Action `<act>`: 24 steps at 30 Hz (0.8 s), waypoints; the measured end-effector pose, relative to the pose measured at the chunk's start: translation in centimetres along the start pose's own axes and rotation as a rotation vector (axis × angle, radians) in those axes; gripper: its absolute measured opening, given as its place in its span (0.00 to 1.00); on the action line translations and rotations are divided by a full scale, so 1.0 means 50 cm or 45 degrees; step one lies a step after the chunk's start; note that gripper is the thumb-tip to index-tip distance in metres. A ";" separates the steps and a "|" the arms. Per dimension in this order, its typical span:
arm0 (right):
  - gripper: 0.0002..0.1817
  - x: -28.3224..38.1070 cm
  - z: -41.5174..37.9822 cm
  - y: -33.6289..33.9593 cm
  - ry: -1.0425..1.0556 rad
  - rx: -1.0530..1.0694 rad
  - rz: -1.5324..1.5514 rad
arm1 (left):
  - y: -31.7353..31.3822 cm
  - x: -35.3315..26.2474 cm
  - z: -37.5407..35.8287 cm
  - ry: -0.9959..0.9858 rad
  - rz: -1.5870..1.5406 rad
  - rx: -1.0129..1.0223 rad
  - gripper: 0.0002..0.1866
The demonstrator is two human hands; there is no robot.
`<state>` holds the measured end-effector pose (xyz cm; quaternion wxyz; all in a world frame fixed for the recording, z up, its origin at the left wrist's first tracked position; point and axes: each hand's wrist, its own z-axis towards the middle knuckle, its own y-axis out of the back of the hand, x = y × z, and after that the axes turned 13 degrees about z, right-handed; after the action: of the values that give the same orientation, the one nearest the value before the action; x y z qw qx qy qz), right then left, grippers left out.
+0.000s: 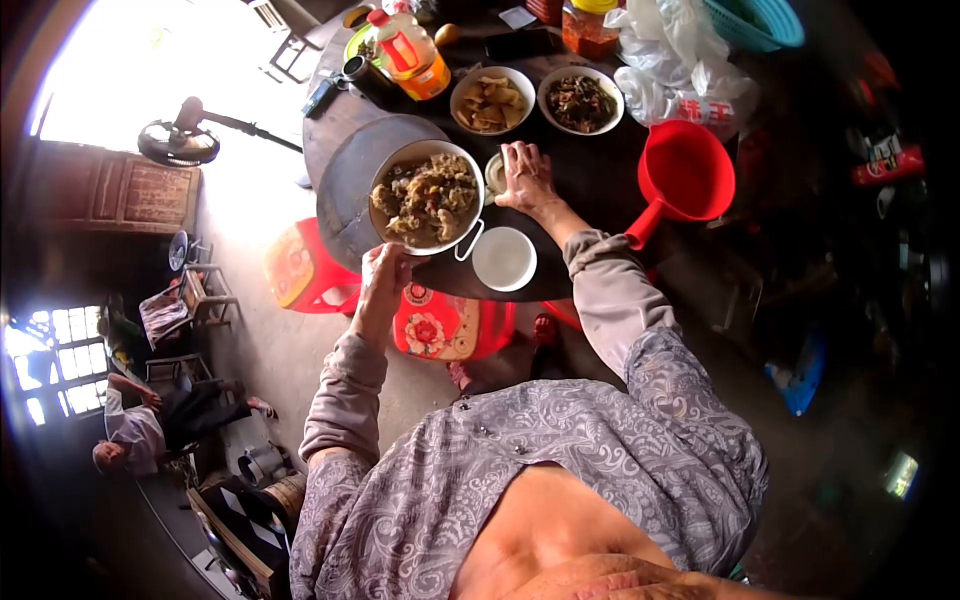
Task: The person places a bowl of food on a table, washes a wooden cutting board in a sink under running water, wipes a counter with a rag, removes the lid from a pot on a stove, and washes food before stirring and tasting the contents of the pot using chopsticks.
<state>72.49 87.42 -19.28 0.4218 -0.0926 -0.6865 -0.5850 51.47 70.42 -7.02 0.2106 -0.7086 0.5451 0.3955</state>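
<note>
A white pot [425,195] of cooked food in chunks stands on the dark round table, over a round grey disc. My left hand [383,278] is closed at the pot's near left edge, fingers pinched there; any handle under them is hidden. A white loop handle [470,241] shows on its right side. My right hand [529,180] reaches over the table, with thumb and fingers around the edge of a small cream-coloured dish [494,174], partly covered by the hand. Just below it stands a white bowl [504,259] with pale contents.
Bowls of pale slices [492,100] and dark greens [580,101] stand behind. A red dipper [686,170] is right, beside plastic bags [685,75]. An orange-labelled bottle [408,58] is back left. Red stools [440,325] are below the edge. A person [165,415] sits far left.
</note>
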 end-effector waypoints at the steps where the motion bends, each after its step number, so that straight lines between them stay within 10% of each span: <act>1: 0.50 -0.002 -0.007 0.003 0.004 -0.019 0.013 | 0.000 0.010 0.006 -0.171 0.116 0.006 0.10; 22: 0.47 -0.059 -0.343 0.115 -0.201 -0.274 -0.070 | -0.305 0.094 0.340 -0.036 0.336 0.644 0.12; 24: 0.47 -0.053 -0.346 0.121 -0.173 -0.271 -0.111 | -0.322 0.140 0.377 -0.503 0.484 0.722 0.13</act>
<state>86.05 74.97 -17.39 0.3364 -0.1464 -0.6507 -0.6648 61.00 85.04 -25.97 0.4217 -0.4192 0.7031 0.3899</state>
